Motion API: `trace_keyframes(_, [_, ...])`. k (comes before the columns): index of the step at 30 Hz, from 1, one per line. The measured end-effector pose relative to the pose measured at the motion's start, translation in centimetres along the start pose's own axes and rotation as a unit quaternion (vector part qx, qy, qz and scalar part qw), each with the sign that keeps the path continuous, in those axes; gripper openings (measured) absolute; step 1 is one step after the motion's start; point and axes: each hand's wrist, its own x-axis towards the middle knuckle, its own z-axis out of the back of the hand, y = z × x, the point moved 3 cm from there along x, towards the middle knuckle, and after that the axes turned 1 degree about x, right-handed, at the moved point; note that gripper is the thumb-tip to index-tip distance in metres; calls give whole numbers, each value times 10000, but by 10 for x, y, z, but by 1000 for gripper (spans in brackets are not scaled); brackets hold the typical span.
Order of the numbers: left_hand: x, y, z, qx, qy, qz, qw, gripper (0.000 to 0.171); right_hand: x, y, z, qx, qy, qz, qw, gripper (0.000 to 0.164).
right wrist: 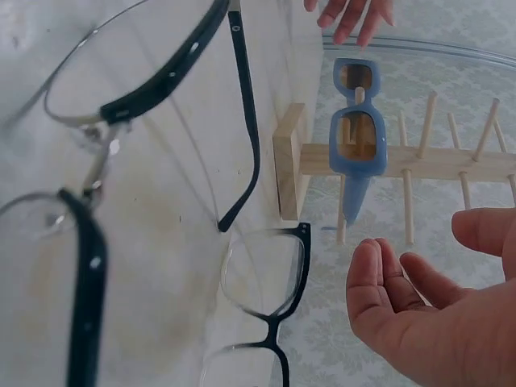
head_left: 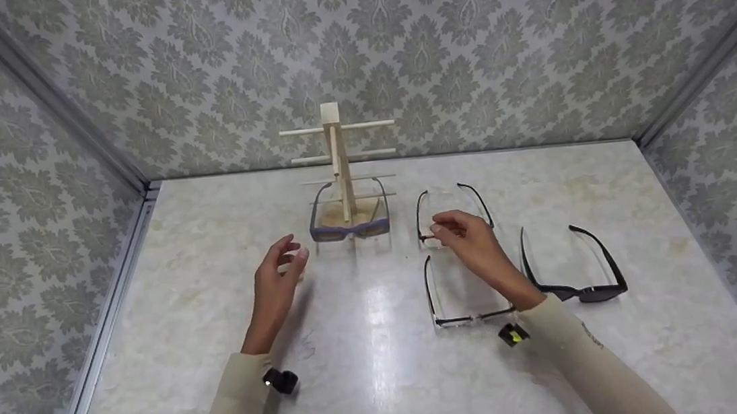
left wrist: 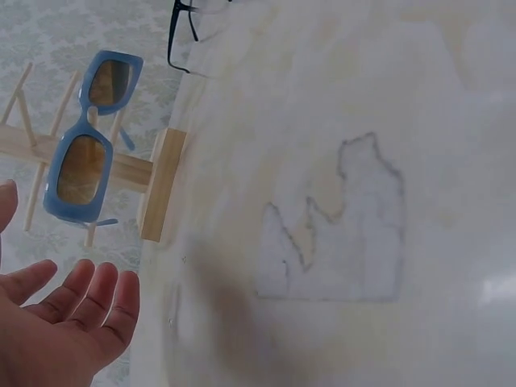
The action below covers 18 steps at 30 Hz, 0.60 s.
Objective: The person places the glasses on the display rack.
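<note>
Blue sunglasses (head_left: 330, 233) with brown lenses hang on the lowest pegs of a wooden display stand (head_left: 330, 114). My left hand (head_left: 274, 277) hovers to the left of them, fingers loosely bent and apart from the frame. In the left wrist view, that hand (left wrist: 76, 330) holds nothing. My right hand (head_left: 476, 240) is over a pair of black-framed eyeglasses (head_left: 418, 221), partly hiding their front. The right wrist view shows its fingers relaxed, the thumb apart, nothing between them. Both hands are on either side of the blue sunglasses.
Half-rimmed eyeglasses (head_left: 450, 322) lie on the marbled table (head_left: 168, 307) under the right forearm. Black sunglasses (head_left: 600, 293) lie farther right, temples pointing back. The stand's upper pegs (head_left: 367, 124) stick out to both sides. Patterned walls (head_left: 386, 43) enclose the table.
</note>
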Motion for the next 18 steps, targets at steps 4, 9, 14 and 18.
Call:
trace_keyframes(4, [-7,2,0,25,42,1,10000,62,-10,-3,10,37,-71,-53,10000,35])
trace_keyframes(9, [-17,1,1,197,11,96,9998,61,-20,-7,22,-104,-202,-61,9997,34])
trace_keyframes(14, [-26,2,-2,179,-4,222,9996,58,-32,-10,34,-107,-284,-53,9995,34])
trace_keyframes(18, [-35,4,-8,-173,53,201,9996,55,-46,-15,44,26,-453,-72,9989,32])
